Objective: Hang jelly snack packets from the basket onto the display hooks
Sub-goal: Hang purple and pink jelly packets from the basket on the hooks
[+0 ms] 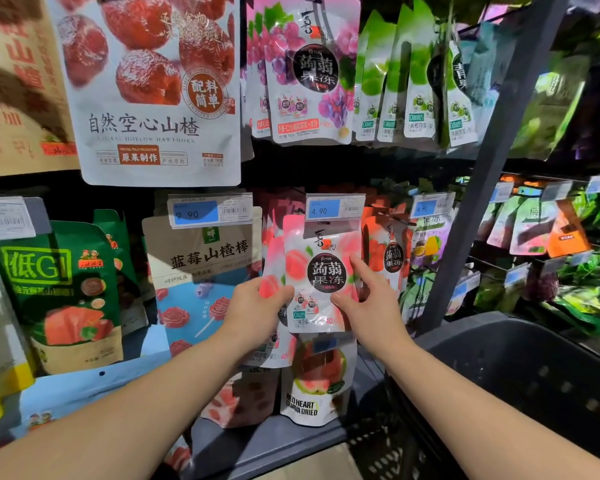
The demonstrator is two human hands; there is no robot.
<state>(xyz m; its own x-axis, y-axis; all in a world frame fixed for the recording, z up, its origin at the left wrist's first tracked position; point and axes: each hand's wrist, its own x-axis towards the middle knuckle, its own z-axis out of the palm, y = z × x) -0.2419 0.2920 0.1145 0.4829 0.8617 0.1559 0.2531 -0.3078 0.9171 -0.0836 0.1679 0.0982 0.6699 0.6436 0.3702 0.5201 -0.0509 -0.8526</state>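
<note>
1. Below the right forearm, a dark basket (534,375) is seen; its contents cannot be made out.
2. A peach jelly packet (321,271) is gripped at its left edge by the left hand (257,306), whose fingers are hidden behind it, and at its right edge by the right hand (364,306).
3. Above the hands, the packet's top is covered by a price tag (335,206).

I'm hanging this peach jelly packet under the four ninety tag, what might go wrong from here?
1. The price tag hides the hook and the top of the peach jelly packet, so the hole may miss, and the packet may drop once the left hand and right hand let go.
2. The right hand sits close to the red packets beside it and might nudge them.
</note>
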